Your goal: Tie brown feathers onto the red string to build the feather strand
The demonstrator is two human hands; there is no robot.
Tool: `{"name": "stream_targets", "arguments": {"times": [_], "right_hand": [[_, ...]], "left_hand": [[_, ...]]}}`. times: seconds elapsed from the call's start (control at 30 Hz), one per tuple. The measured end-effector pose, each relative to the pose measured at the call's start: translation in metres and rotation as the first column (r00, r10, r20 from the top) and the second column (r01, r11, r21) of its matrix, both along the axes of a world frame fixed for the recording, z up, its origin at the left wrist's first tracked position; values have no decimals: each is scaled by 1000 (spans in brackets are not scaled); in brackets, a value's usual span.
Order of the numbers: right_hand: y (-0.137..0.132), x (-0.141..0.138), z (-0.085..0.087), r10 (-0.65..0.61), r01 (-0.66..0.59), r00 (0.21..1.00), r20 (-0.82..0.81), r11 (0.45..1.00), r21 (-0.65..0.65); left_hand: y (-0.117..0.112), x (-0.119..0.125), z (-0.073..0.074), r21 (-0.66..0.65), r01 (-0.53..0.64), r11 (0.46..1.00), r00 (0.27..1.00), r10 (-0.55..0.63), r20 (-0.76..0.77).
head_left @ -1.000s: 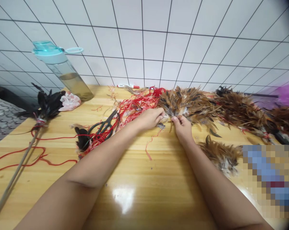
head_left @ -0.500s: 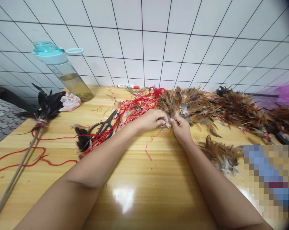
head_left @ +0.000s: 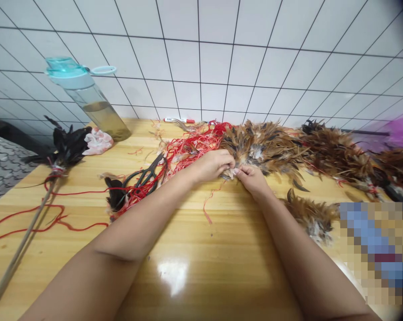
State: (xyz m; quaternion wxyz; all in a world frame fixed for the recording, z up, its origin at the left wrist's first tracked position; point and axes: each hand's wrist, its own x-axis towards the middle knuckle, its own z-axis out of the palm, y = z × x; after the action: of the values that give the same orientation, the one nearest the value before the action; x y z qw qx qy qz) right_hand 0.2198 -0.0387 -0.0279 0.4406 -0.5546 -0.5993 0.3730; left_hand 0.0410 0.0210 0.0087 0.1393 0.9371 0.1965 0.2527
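Note:
My left hand (head_left: 212, 165) and my right hand (head_left: 252, 179) meet at the near edge of a big pile of brown feathers (head_left: 265, 145) on a wooden table (head_left: 195, 249). Both hands are closed in a pinch on a small tuft of feathers (head_left: 228, 173) between them. A tangle of red string (head_left: 184, 154) lies just left of my left hand, and one loose red strand (head_left: 208, 207) trails toward me below the hands.
Black scissors (head_left: 144, 176) lie in the red string. A thin stick with black feathers tied at its tip (head_left: 59, 154) lies at the left. A water bottle (head_left: 88, 96) and a pink cloth (head_left: 97, 140) stand behind. More feather bundles (head_left: 338, 154) and one small bundle (head_left: 308, 216) lie right.
My hands have drawn closer together at the pile's edge. My right hand shifted slightly left and toward me, and the pinched tuft now sits between both sets of fingertips.

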Motion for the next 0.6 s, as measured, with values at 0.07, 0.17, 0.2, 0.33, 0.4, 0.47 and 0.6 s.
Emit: {"name": "stream_targets", "arguments": {"times": [0.07, 0.17, 0.2, 0.33, 0.4, 0.47, 0.6], "right_hand": [[-1, 0, 1, 11, -11, 1000, -21, 1000, -15], [0, 2, 1, 28, -28, 1000, -5, 999, -22], [0, 3, 0, 38, -38, 999, 8, 999, -21], [2, 5, -1, 113, -114, 991, 76, 993, 10], [2, 5, -1, 119, -121, 991, 67, 992, 32], [2, 4, -2, 81, -80, 997, -20, 996, 48], [5, 3, -4, -107, 118, 955, -277, 993, 24]], "left_hand": [[0, 0, 0, 11, 3, 1000, 1000, -3, 0], [-1, 0, 0, 18, 26, 1000, 1000, -26, 12], [-2, 0, 0, 16, 33, 999, 999, -33, 10], [-6, 3, -1, -5, 37, 999, 999, -37, -28], [-8, 4, 0, 4, 30, 1000, 1000, -30, 5], [-9, 3, 4, 46, -62, 997, 993, 57, 101], [-9, -1, 16, 16, -415, 910, 858, 385, 339]]}}
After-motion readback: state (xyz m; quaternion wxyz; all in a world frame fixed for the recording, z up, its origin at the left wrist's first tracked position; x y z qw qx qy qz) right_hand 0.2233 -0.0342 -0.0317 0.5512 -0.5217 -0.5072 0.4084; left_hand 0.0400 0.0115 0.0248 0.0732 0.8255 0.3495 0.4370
